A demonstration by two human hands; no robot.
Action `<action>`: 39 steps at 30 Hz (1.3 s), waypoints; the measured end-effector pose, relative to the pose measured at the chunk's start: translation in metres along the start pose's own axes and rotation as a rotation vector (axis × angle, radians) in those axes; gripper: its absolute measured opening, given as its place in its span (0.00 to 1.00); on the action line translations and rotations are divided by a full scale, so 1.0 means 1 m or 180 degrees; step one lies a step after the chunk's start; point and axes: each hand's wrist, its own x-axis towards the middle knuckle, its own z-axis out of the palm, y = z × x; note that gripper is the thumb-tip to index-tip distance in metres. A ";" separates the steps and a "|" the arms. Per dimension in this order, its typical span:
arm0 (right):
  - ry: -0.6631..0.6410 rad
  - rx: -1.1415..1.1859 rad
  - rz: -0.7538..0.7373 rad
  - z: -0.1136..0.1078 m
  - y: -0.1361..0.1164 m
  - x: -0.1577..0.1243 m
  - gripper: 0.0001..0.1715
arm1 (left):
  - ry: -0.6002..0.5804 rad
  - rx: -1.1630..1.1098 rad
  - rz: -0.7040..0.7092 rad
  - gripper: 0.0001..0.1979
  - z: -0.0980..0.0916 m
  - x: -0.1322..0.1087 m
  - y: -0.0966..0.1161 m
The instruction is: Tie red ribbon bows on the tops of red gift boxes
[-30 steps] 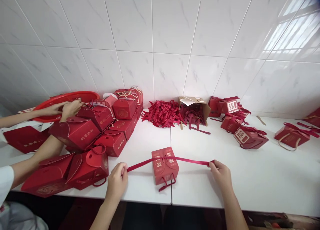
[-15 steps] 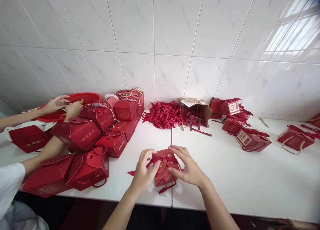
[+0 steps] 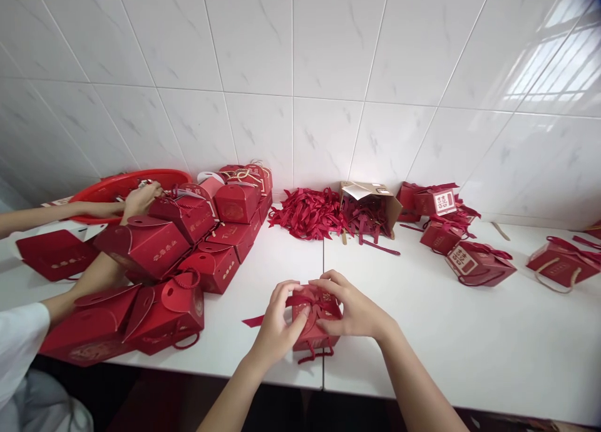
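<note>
A small red gift box (image 3: 323,340) stands on the white table in front of me. Across its top runs a dark red ribbon (image 3: 253,321), crossed or knotted at the middle, with one tail trailing left. My left hand (image 3: 280,322) grips the ribbon at the box's left side, thumb over the top. From the right, my right hand (image 3: 354,310) curls its fingers over the lid and holds the ribbon near the centre. The fingers partly hide the knot. A twisted red cord handle (image 3: 315,355) hangs at the box's near side.
Many red boxes (image 3: 150,250) are piled on the left, where a co-worker's hand (image 3: 141,199) reaches by a red basin (image 3: 181,175). Behind lie a heap of ribbons (image 3: 307,213) and a cardboard box (image 3: 392,210) of ribbons. Ribboned boxes (image 3: 483,264) stand right.
My fingers have closed in over the ribbon, and the right hand has come nearer the box's centre. One of the co-worker's hands has drawn back left from the other.
</note>
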 end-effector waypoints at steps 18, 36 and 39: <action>0.1061 0.0755 0.0924 0.019 0.010 -0.024 0.21 | 0.0390 -0.0181 -0.1157 0.23 0.002 -0.004 -0.012; 0.0868 0.2016 0.0975 0.009 0.014 -0.038 0.20 | -0.0504 -0.0288 -0.1311 0.14 -0.033 0.002 -0.014; 0.0562 0.1314 0.0879 -0.006 0.006 -0.048 0.22 | -0.1051 0.0018 -0.1447 0.12 -0.047 0.008 -0.017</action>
